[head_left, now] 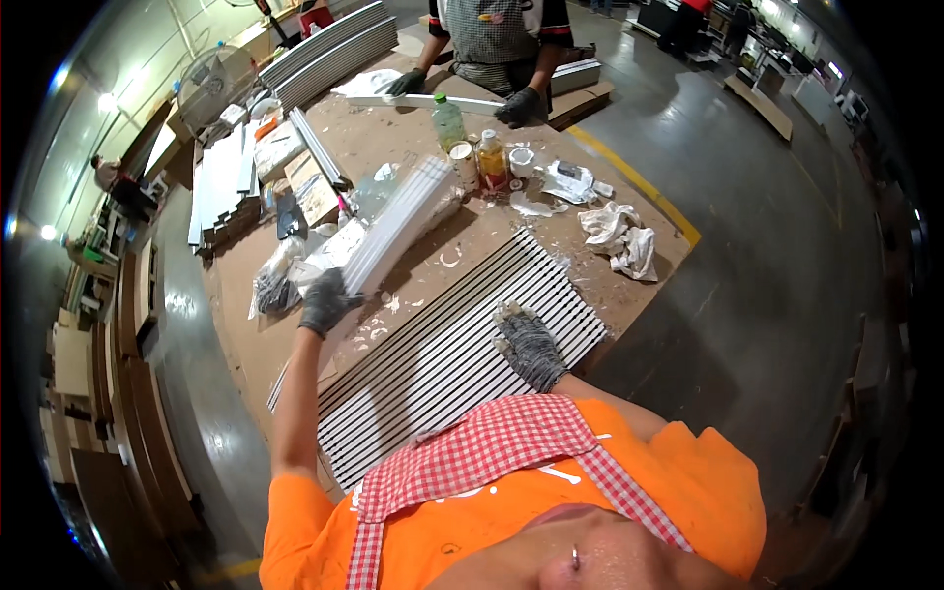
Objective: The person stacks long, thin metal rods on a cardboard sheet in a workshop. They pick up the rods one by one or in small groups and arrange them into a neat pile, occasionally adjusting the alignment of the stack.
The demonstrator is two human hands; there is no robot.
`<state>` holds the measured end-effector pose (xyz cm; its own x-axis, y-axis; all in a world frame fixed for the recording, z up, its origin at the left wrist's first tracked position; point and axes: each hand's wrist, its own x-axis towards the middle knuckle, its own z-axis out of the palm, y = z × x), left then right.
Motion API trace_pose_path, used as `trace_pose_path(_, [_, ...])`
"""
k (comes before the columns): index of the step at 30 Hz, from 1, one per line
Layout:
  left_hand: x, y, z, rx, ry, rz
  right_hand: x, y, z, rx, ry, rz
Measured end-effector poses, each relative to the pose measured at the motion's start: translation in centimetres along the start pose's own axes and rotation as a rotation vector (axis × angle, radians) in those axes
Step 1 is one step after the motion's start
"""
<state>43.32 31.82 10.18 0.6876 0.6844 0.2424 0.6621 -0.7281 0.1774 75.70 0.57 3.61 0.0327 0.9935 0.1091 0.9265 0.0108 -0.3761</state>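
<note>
My left hand (327,302), in a grey glove, is closed on the near end of a bundle of long white strips (398,231), which lies slanting over the table's middle. My right hand (529,346) wears a similar glove with white-smeared fingertips. It rests on a panel of white slats (433,364) with dark gaps, its fingers lying over the surface near the right end. The panel spans the table edge in front of me, and my apron hides part of its near side.
Across the brown table (629,305), a person in dark gloves (518,106) handles a white strip (423,101). Nearby stand a green bottle (448,123), an amber bottle (492,162) and white tubs (522,161). Crumpled rags (619,239) lie right; stacked white strips (224,182) and plastic bags (278,280) lie left.
</note>
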Motion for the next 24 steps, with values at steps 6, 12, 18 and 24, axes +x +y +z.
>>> trace_pose_path(6, [-2.5,-3.0,-11.7,-0.105,0.171,-0.291,-0.2,0.2,-0.4,0.022,0.009,0.001])
trace_pose_path(12, [-6.2,-9.2,-21.0,0.155,0.421,-0.608,-0.2,0.7,0.5,0.142,0.066,-0.009])
trace_pose_path(18, [-12.0,-11.7,-25.0,-0.435,0.682,-1.019,0.2,-2.0,2.4,0.417,-0.023,-0.068])
trace_pose_path(24, [-15.7,-8.3,-20.9,-0.711,0.967,-1.093,0.6,-6.1,0.4,0.856,-0.321,0.019])
